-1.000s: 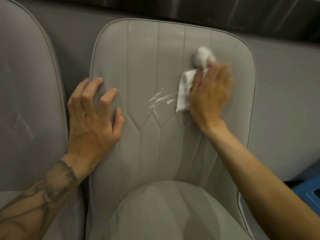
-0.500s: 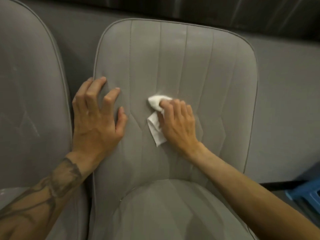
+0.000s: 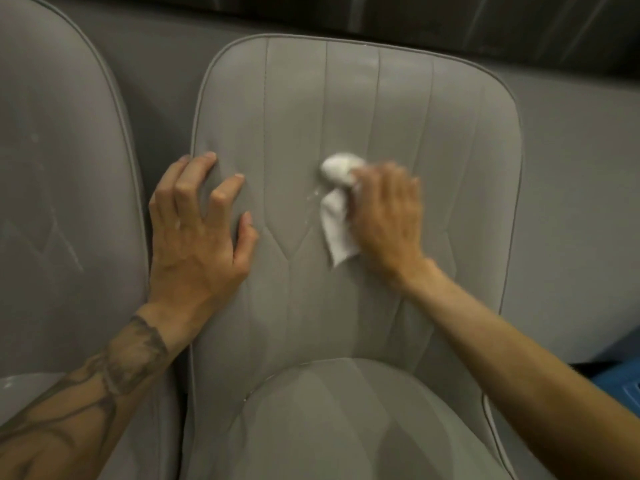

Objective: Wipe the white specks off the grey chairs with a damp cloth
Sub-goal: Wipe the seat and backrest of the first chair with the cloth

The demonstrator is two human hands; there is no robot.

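Pressing against the backrest of the middle grey chair (image 3: pixel 298 109), the white cloth (image 3: pixel 337 233) is held flat under the right hand (image 3: pixel 388 216). The cloth lies at the middle of that backrest. A bunched end sticks out beyond the fingertips, and a flat corner hangs out to the left of the palm. The right hand is blurred, but its fingers seem to be laid side by side and roughly straight over the cloth. A small wet, glinting streak (image 3: pixel 313 195) is seen on the upholstery just left of the cloth.

The left hand (image 3: pixel 197 244) is spread on the backrest's left edge. Its fingers are bent at the knuckles, its fingertips are dug into the padding, and nothing is held in it. A tattooed forearm (image 3: pixel 114 368) leads down from it.

A second grey chair (image 3: pixel 52 98) stands close on the left, with faint pale streaks (image 3: pixel 71 252) on its backrest. A grey wall (image 3: pixel 571 202) rises behind both chairs, and a blue object (image 3: pixel 623 382) is partly seen at the right edge.
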